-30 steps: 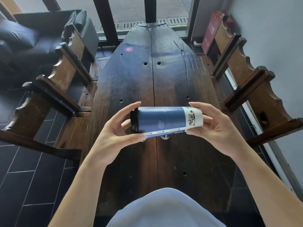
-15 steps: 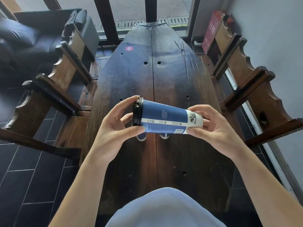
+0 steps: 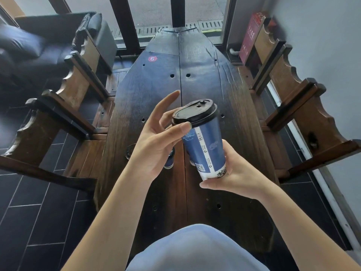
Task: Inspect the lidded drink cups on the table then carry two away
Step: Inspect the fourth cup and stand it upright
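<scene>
A blue paper cup (image 3: 205, 145) with a black lid (image 3: 195, 113) is held above the dark wooden table (image 3: 156, 85), nearly upright and tilted a little to the left. Its white base sits in the right hand (image 3: 234, 173), whose fingers curl around the bottom from the right side. The left hand (image 3: 156, 145) is beside the top of the cup — its thumb presses on the lid's rim while the other fingers are spread and loose, the forefinger pointing away over the table.

Under the left hand, the lower part of a second cup (image 3: 169, 160) stands on the table, mostly hidden; behind the held cup a sliver of a third cup (image 3: 192, 161) shows. A red round sticker (image 3: 152, 59) lies far up the table — wooden benches (image 3: 78, 90) flank both sides.
</scene>
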`<state>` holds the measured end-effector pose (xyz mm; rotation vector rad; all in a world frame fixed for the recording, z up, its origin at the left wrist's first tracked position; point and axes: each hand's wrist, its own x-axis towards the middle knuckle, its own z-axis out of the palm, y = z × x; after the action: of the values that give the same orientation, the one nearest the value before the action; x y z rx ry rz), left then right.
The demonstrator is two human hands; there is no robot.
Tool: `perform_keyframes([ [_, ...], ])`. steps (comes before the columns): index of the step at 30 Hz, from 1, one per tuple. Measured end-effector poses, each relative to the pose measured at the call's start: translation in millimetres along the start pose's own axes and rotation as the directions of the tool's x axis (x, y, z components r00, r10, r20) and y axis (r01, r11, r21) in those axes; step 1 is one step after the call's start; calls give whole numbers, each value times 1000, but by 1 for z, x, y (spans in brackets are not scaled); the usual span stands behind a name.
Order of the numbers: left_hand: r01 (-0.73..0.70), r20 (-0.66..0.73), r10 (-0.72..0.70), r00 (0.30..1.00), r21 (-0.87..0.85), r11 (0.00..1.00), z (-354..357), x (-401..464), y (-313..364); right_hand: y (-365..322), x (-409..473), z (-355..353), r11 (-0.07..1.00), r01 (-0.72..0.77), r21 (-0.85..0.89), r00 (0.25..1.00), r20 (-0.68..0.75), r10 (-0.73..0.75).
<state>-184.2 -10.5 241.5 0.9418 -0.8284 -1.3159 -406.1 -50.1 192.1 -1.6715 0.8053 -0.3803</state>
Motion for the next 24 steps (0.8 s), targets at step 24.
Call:
perform_keyframes([
  [24,168,-22,-167,986,220,961,48,34,-63,-6,-6,-96,997,62,-49,937,-340,-75],
])
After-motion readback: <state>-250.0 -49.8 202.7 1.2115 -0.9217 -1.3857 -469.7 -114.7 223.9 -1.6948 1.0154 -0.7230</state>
